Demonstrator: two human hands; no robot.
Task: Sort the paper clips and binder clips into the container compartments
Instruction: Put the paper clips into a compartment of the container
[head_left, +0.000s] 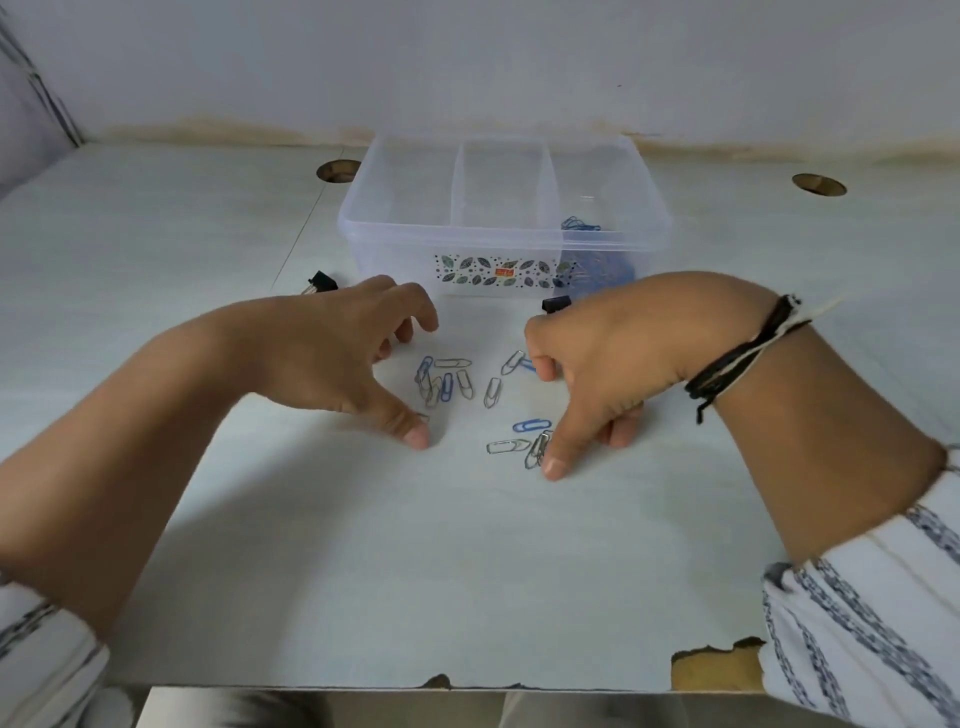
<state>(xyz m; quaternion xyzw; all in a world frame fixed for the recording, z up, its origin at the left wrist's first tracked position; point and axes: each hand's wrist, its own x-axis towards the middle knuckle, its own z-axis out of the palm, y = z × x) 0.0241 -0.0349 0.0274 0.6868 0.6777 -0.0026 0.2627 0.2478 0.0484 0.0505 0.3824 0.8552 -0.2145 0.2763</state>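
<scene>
Both hands down on the table, left hand spread wide with nothing in it, right hand loosely curled, also holding nothing, clips scattered flat between the thumbs, long axes mostly pointing toward the box, left thumb nearest.

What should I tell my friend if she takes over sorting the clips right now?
Left hand: open, empty, thumb on the table.
Right hand: curled; I cannot tell if it holds anything.
Done: some blue paper clips sit in the container's right compartment; the other two look empty.
Left: loose paper clips between the hands, plus two black binder clips, one left of the container, one in front.
</scene>
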